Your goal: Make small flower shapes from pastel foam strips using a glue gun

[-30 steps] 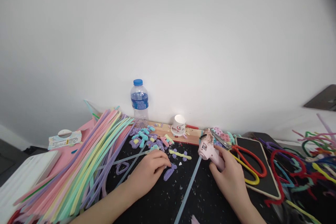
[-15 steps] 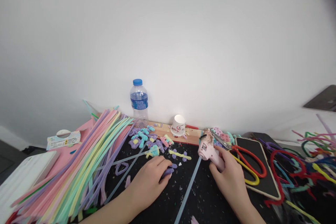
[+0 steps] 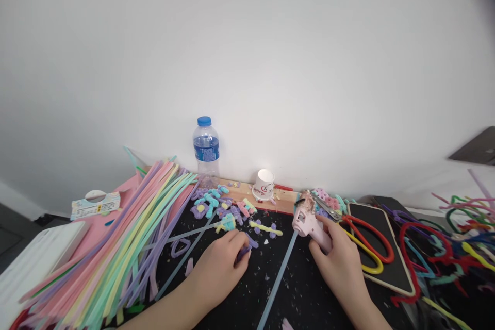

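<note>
Between the closed fingers of my left hand (image 3: 222, 265) is a small purple pipe-cleaner piece (image 3: 250, 244), partly hidden by the fingers. My right hand (image 3: 340, 263) is wrapped round the handle of a pale pink hot glue gun (image 3: 307, 224), whose nozzle end is stained brown. A long translucent glue stick (image 3: 279, 278) runs from the back of the gun toward me. Beyond my left hand lie small pipe-cleaner shapes, among them a yellow stem with purple knobs (image 3: 266, 228) and a turquoise-and-yellow piece (image 3: 228, 223).
A large bundle of pastel pipe cleaners (image 3: 127, 247) fills the left side. Against the wall stand a water bottle (image 3: 206, 152) and an upturned paper cup (image 3: 265, 184). Scissors with red and yellow handles (image 3: 381, 240) lie on a dark tablet (image 3: 386, 273). Bright pipe cleaners (image 3: 460, 252) tangle at the far right.
My left hand has shifted slightly and its fingers have closed further round the purple piece. My right hand and the glue gun are almost unmoved.
</note>
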### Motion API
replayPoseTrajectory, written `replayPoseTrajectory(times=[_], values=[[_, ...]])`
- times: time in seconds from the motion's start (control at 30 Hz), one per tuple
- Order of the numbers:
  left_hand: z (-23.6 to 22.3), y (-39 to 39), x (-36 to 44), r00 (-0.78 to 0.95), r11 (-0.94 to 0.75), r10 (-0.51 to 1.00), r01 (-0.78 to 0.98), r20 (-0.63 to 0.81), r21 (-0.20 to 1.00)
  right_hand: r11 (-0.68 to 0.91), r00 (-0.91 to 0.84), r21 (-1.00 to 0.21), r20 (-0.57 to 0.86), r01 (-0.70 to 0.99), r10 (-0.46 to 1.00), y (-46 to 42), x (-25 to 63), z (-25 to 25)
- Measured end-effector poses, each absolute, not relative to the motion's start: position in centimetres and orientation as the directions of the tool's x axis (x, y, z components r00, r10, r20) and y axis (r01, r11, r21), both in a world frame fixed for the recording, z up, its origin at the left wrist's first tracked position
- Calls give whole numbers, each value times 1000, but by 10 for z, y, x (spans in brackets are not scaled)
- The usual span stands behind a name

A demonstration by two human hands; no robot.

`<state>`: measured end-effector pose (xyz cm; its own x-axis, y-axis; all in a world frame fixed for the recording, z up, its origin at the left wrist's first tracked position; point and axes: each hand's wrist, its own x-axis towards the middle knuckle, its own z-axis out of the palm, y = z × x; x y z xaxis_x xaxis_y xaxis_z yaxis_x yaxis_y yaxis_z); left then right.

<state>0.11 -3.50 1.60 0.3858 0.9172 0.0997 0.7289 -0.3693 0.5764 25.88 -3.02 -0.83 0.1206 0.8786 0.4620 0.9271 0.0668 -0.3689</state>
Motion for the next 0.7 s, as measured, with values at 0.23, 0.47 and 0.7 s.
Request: replayPoseTrajectory(times=[0.23,0.47,0.7], values=[[12,-34,-1,336,-297,940,709,64,639,72,116,-371,461,926,880,-30,258,-8],[10,-32,-1,341,-317,936,716,84,622,66,121,-375,455,924,882,-30,259,-8],[9,-29,1,361,-348,926,706,110,616,73,116,-380,452,922,885,-30,258,-7]])
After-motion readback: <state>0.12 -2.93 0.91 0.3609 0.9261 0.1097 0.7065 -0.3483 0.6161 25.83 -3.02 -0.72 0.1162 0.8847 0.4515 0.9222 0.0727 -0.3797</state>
